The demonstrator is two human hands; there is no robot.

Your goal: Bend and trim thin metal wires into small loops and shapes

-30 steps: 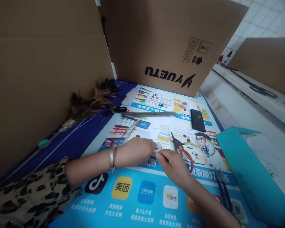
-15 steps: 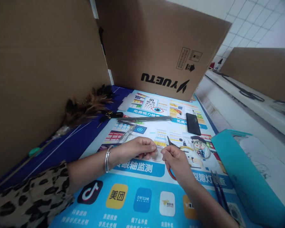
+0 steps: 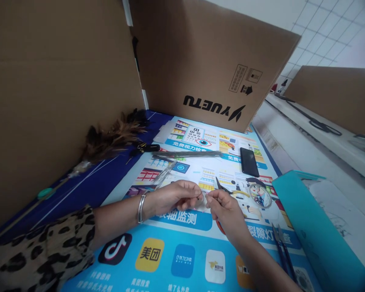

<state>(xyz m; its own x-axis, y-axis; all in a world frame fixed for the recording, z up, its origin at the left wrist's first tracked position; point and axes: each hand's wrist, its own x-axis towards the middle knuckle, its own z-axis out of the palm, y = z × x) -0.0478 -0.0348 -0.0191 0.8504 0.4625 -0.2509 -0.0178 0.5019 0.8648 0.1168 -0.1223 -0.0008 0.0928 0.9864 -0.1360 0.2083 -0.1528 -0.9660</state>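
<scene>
Both my hands are close together over the printed mat (image 3: 158, 227), fingertips nearly meeting. My left hand (image 3: 184, 195) is closed in a pinch on a thin wire (image 3: 205, 199), which curves in a fine loop between the hands. My right hand (image 3: 223, 207) pinches at the other side of the loop, thumb against forefinger. Most of the wire is too fine to make out. Beside the right hand lies a tool with dark pointed jaws (image 3: 221, 185), partly hidden. Past the left hand lie a short bundle of thin wires (image 3: 166, 172) and a longer bundle (image 3: 190, 154).
A black phone (image 3: 249, 162) and a round clear dish (image 3: 260, 195) lie to the right. Blue-handled pliers (image 3: 283, 253) rest beside a teal box (image 3: 316, 227). Brown feathers (image 3: 114, 136) and a black-handled tool (image 3: 152, 147) are at left. Cardboard panels (image 3: 213, 61) stand behind.
My hands stay together, and the wire loop between them looks smaller and less spread out. The whole view has shifted slightly.
</scene>
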